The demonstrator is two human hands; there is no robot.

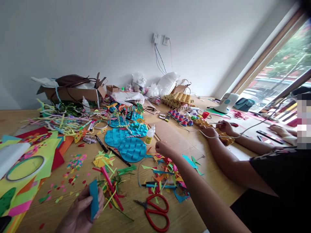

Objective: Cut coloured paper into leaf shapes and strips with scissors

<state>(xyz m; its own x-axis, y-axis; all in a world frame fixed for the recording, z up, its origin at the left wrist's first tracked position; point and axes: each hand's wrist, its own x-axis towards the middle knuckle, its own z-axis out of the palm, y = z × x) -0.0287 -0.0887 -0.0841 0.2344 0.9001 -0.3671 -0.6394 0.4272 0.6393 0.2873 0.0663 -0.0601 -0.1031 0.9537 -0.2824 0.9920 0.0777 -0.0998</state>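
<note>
A strip of blue paper point(94, 200) is pinched upright between the thumb and fingers of my left hand point(81, 210), low in the view. My right hand point(164, 149) reaches across the table with its fingers curled; what they hold, if anything, is hidden. Just left of it stands a white glue bottle point(150, 135) with a yellow label. Beside that bottle lies a round blue woven-paper piece point(132, 149). Red-handled scissors point(157, 212) rest on the table between my arms. Coloured paper scraps point(167, 168) are spread beneath my right wrist.
A brown cardboard sheet point(177, 137) lies beyond my right hand. On the right, a co-worker's hands point(218, 129) work at an egg-carton strip point(224, 137). Stacked coloured paper and a tape roll point(25, 168) lie left. A cardboard box point(70, 95) stands by the wall.
</note>
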